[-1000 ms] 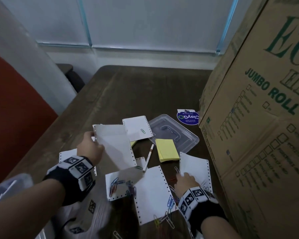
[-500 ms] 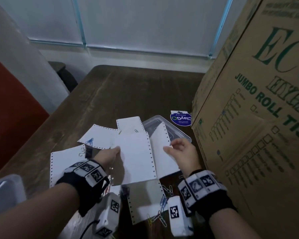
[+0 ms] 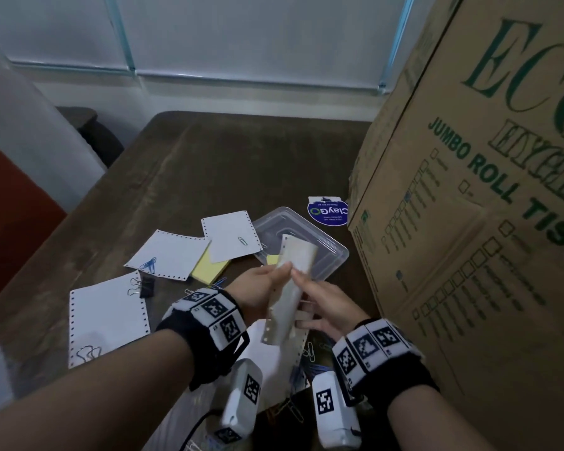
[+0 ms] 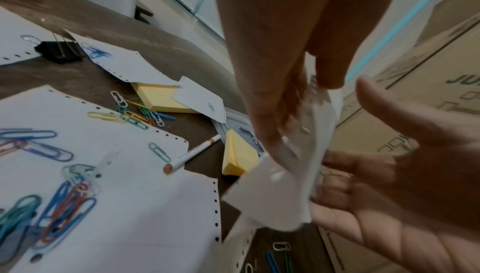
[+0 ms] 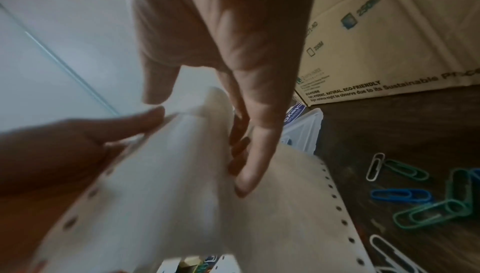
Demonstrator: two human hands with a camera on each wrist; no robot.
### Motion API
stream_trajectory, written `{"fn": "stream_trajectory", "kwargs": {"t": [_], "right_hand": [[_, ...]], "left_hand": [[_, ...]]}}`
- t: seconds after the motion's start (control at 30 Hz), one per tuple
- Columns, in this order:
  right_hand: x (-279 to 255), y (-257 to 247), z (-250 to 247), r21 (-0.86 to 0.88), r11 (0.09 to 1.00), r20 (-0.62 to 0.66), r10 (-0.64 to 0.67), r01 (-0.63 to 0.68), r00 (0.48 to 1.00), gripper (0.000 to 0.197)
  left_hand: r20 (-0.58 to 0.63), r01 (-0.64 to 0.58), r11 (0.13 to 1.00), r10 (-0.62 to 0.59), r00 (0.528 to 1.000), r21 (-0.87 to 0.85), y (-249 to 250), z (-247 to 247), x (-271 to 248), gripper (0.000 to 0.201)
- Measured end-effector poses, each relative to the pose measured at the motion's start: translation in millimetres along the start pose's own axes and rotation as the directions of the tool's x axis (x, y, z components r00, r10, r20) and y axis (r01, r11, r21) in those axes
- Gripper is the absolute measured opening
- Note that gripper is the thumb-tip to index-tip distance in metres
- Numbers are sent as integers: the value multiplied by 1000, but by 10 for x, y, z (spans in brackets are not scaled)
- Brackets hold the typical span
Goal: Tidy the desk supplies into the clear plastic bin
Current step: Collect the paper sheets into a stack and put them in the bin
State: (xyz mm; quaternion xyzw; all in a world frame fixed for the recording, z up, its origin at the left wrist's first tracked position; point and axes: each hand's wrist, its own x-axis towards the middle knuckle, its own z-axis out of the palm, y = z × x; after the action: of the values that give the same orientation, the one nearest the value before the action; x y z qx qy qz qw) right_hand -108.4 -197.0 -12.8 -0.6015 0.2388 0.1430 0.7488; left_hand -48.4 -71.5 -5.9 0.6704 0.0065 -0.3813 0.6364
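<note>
Both hands meet above the table's near middle around a small stack of white perforated paper sheets [image 3: 298, 258], which stands on edge. My left hand [image 3: 258, 288] pinches the sheets [image 4: 272, 201] between thumb and fingers. My right hand [image 3: 316, 304] lies against their other side with its palm open and fingers spread. The clear plastic bin [image 3: 339, 255] sits just beyond the hands, with a yellow sticky pad [image 3: 272, 259] at its near edge. More sheets [image 3: 108, 317], a second yellow pad [image 3: 209, 268], a black binder clip [image 3: 146, 287], a marker [image 4: 194, 152] and several paper clips [image 4: 135, 116] lie loose.
A tall cardboard box [image 3: 469, 222] walls off the right side, close to the bin and my right wrist. A round blue sticker [image 3: 328, 211] lies behind the bin. The far half of the brown table [image 3: 241, 157] is bare. More paper clips [image 5: 428, 211] lie near the box.
The hands held separate sheets flat and apart; now they have come together and the sheets stand on edge as one stack between them. The head view has tilted slightly.
</note>
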Motion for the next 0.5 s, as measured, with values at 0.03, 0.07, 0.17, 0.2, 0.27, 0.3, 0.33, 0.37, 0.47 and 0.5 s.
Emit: {"fn": "stream_trajectory", "kwargs": {"t": [0.03,0.07,0.17,0.2,0.27,0.3,0.33,0.37,0.47,0.5], "right_hand": [[20,9,-4,24,1000,5,-4,4,1000,51],[42,13,-8,65,998,1,-14,14,1000,52],[101,8,-21,201,974,-159,-77,109,984,36],[135,11,-50,184,975,-265,-73,125,961,34],[200,29,-128,87,990,-415,-66,112,907,33],[224,53,-181,55,994,-447,-57,91,893,31],[225,59,-206,33,997,-453,-52,75,890,23],[231,77,-245,21,997,-459,-55,73,887,15],[238,146,-359,6,997,-486,-64,76,872,19],[245,181,-397,9,997,-492,-64,79,868,24]], "left_hand": [[41,26,1000,-26,999,12,-14,18,29,53],[73,49,999,-49,996,13,-17,37,58,59],[85,60,998,-57,995,-28,32,82,90,50],[56,29,999,-28,998,-17,52,88,92,40],[-123,-62,995,71,990,76,64,27,137,24],[-238,-67,984,106,965,167,37,-38,203,22],[-345,-37,954,144,927,298,22,-135,236,23],[-412,31,892,177,894,451,-14,-223,291,24],[-393,232,550,194,899,802,-93,-353,391,19],[-359,245,464,173,917,851,-113,-363,427,13]]}}
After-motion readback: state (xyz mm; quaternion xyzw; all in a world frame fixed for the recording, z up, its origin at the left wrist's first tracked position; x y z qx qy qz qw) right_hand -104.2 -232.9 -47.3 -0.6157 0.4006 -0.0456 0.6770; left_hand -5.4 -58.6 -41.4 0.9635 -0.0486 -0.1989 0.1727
